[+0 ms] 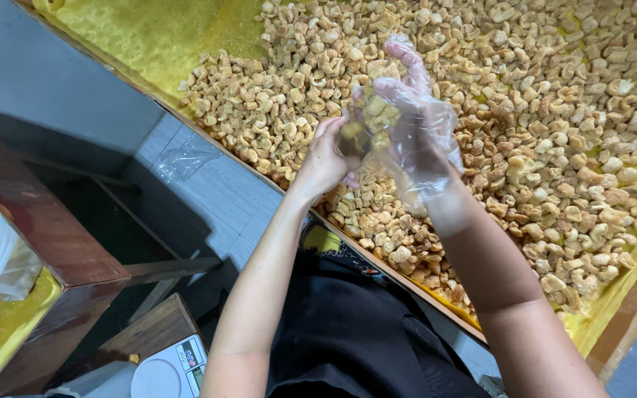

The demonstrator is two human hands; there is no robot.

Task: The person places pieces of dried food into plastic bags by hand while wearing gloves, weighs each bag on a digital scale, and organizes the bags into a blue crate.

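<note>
- While the bare left hand (pixel 327 156) pinches the small clear plastic bag (pixel 369 121) at its mouth, the right hand (pixel 420 133), in a loose clear plastic glove, closes around golden fried snack pieces (pixel 377 112) there.
- Both hover above the wide tray lined with yellow cloth (pixel 149 37), heaped with the same pieces.
- Best to hold the mouth wide and stay over the heap, so that spills fall back.
</note>
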